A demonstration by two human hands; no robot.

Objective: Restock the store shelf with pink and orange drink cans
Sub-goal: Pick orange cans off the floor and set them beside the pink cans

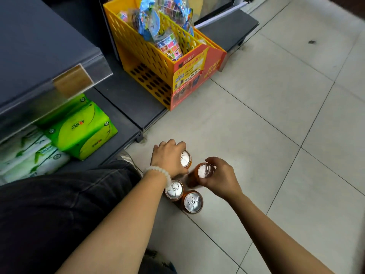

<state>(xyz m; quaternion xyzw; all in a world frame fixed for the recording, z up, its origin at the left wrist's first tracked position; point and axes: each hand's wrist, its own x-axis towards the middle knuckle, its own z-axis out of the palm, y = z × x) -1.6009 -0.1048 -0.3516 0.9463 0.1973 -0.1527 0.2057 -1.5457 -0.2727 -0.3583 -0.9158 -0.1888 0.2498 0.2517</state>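
Note:
Several orange drink cans stand upright in a cluster on the tiled floor in the head view. My left hand [167,156], a white bead bracelet on its wrist, is wrapped around the top of the far-left can [186,159]. My right hand [221,177] grips the far-right can [204,172] by its rim. Two more orange cans stand untouched just behind my hands: one [174,190] below my left wrist and one [193,202] nearest to me. No pink can is visible.
A dark grey store shelf [45,56] rises at the left, with green tissue packs [83,127] on its bottom level. A yellow perforated basket [150,62] of colourful packets stands beyond. My dark-trousered knee [65,194] is at the lower left. Pale floor tiles [276,115] stretch to the right.

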